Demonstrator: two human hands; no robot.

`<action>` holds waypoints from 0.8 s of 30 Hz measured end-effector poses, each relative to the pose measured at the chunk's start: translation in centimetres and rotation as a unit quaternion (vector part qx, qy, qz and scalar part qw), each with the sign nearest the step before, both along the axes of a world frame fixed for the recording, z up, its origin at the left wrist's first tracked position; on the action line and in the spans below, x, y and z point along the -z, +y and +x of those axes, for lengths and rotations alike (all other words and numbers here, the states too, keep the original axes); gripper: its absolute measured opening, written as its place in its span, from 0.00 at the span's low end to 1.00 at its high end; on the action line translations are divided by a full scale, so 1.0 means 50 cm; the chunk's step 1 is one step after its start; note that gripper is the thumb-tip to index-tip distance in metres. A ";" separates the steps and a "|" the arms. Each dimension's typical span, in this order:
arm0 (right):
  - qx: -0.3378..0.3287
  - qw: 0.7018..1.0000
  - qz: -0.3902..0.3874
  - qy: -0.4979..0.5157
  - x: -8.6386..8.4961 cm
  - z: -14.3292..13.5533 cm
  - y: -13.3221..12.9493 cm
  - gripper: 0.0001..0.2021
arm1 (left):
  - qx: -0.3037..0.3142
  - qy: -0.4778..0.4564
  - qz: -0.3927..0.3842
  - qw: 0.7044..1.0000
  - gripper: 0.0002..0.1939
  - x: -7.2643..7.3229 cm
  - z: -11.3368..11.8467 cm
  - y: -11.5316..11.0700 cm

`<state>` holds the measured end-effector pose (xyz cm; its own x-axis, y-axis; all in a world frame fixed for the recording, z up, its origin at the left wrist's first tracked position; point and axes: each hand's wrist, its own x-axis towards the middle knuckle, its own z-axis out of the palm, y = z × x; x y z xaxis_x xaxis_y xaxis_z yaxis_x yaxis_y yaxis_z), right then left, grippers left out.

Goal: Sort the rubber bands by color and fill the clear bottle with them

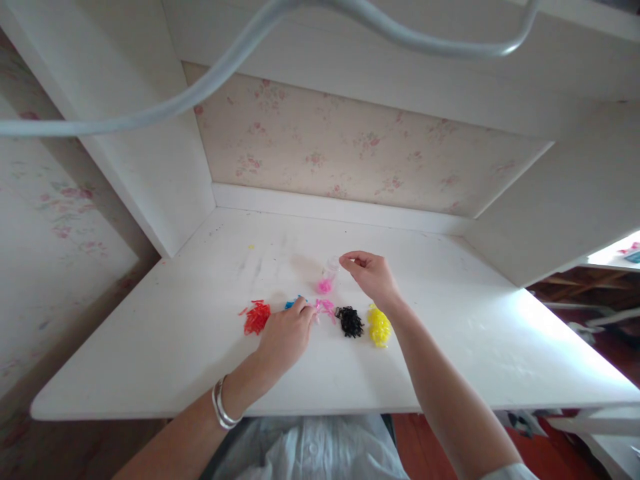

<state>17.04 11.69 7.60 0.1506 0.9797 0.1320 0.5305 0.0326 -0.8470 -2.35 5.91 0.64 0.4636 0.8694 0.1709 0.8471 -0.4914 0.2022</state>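
On the white table, a clear container [332,267] has pink pieces [325,287] at its bottom. My right hand [367,270] is at the container's rim, thumb and fingertips pinched together; anything between them is too small to make out. My left hand [287,330] rests over the small piles, fingers closed at the edge of the loose pink pieces [326,309]. It partly covers a blue pile [290,305]. Left of it lies a red pile [257,317]. Black pieces [351,322] and a yellow pile [379,326] lie below my right hand.
A pale cable or tube [200,93] crosses the top of the view. White panels stand at both sides of the table [150,347], with a low ledge [340,209] along the back. A tiny yellow piece [251,247] lies toward the back left.
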 end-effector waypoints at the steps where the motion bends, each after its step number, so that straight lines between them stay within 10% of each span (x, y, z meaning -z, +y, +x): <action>1: 0.004 1.000 0.002 -0.011 0.006 0.001 -0.012 0.17 | -0.002 -0.001 0.000 1.000 0.17 -0.002 0.000 0.000; 11: 0.004 0.939 -0.045 -0.340 0.128 -0.032 -0.192 0.14 | -0.030 -0.111 -0.019 0.993 0.13 -0.017 -0.001 0.007; 24: -0.023 0.900 -0.043 -0.433 0.153 -0.049 -0.205 0.10 | -0.007 -0.201 0.032 0.979 0.11 -0.107 0.005 0.055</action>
<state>14.59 1.42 -0.07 -0.0139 0.9945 0.1037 0.9928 0.0261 -0.1167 -2.08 8.67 6.01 0.3365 0.8562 0.3921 0.7122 -0.5038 0.4888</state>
